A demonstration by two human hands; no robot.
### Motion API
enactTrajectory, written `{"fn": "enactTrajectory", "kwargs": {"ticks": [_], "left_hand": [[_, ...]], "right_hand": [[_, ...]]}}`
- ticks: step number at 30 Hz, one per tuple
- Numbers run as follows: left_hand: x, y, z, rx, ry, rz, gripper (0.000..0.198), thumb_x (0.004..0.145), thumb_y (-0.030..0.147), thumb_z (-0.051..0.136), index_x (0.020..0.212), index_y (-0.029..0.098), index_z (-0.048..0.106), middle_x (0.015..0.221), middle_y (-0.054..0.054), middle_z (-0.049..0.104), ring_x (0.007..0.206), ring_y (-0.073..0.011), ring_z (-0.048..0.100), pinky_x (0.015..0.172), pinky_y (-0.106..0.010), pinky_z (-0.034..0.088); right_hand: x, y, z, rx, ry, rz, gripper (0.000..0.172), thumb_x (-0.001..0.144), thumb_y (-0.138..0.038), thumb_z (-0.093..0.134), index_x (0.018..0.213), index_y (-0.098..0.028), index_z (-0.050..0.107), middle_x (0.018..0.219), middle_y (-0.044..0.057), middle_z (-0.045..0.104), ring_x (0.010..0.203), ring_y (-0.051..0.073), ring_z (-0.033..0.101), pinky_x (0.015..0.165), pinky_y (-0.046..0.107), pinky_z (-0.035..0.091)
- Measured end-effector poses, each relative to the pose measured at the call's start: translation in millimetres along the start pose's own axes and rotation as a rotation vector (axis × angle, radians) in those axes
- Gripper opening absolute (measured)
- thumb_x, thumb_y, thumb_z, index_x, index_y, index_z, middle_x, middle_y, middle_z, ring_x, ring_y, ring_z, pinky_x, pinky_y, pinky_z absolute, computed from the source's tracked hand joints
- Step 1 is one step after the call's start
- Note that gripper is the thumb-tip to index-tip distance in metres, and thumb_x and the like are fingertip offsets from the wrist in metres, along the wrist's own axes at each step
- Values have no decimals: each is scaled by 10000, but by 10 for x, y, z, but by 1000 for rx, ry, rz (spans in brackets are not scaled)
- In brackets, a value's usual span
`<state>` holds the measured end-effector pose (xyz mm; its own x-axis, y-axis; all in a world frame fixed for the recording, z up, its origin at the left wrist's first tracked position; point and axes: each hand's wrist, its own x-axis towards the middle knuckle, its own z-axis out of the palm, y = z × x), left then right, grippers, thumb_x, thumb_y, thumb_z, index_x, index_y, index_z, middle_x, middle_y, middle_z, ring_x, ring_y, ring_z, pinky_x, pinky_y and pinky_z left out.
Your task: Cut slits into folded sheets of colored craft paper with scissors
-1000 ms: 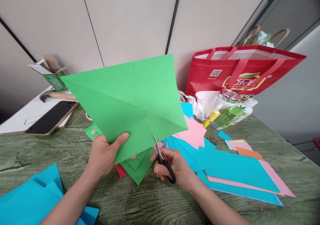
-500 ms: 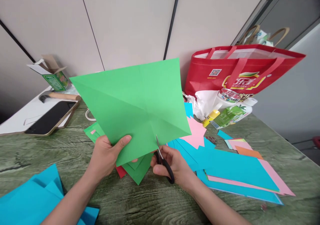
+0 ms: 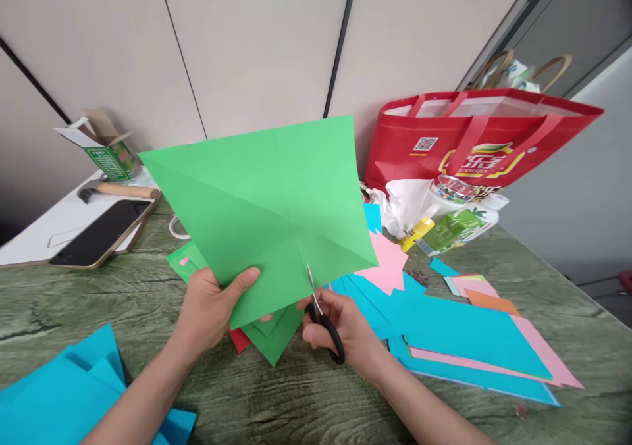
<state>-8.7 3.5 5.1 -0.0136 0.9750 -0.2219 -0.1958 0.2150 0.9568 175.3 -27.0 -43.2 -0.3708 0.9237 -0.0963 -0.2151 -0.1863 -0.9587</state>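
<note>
A large green paper sheet [image 3: 266,201] with crease lines is held up above the table, tilted toward me. My left hand [image 3: 210,310] pinches its lower left part, thumb on the front and fingers mostly hidden behind. Black-handled scissors [image 3: 328,336] sit in my right hand [image 3: 345,326], with fingers wrapped round the handles. One blade shows in front of the sheet at its lower edge, pointing up; the other seems to be behind the paper. Beneath the sheet lie more green paper pieces [image 3: 276,346] and a bit of red paper [image 3: 239,340].
Blue sheets [image 3: 469,333] and pink paper [image 3: 388,264] are spread at right; more blue paper [image 3: 64,392] lies front left. A phone [image 3: 103,234], a hammer [image 3: 123,190] and a small box [image 3: 111,155] are at left. Behind stands a red bag [image 3: 424,142], near a yellow glue stick [image 3: 416,234].
The scissors' handles and blades have come slightly closer together at the sheet's lower edge. My left hand and the sheet have barely moved.
</note>
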Motion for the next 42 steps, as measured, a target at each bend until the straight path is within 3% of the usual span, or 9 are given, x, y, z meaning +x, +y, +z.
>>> {"fn": "enactTrajectory", "kwargs": {"ticks": [24, 32, 42], "left_hand": [[-2, 9, 10, 8, 13, -14, 228, 561, 274, 737, 728, 160, 633, 583, 24, 698, 369, -206, 613, 329, -358, 552], [-11, 3, 0, 80, 0, -11, 226, 574, 304, 726, 731, 172, 633, 585, 7, 700, 390, -215, 618, 359, -360, 551], [-4, 24, -37, 154, 81, 82, 169, 603, 280, 705, 708, 172, 627, 538, 16, 683, 393, -219, 628, 357, -331, 547]], "right_hand": [[9, 78, 10, -14, 78, 87, 340, 585, -368, 720, 746, -148, 517, 403, -75, 496, 304, 58, 426, 313, 157, 304], [3, 39, 21, -8, 44, 68, 427, 591, -392, 727, 823, -176, 440, 480, -72, 538, 377, 70, 492, 388, 175, 367], [-12, 12, -20, 5, -62, 92, 427, 634, -371, 707, 845, -212, 373, 542, -56, 611, 404, 95, 554, 401, 178, 377]]}}
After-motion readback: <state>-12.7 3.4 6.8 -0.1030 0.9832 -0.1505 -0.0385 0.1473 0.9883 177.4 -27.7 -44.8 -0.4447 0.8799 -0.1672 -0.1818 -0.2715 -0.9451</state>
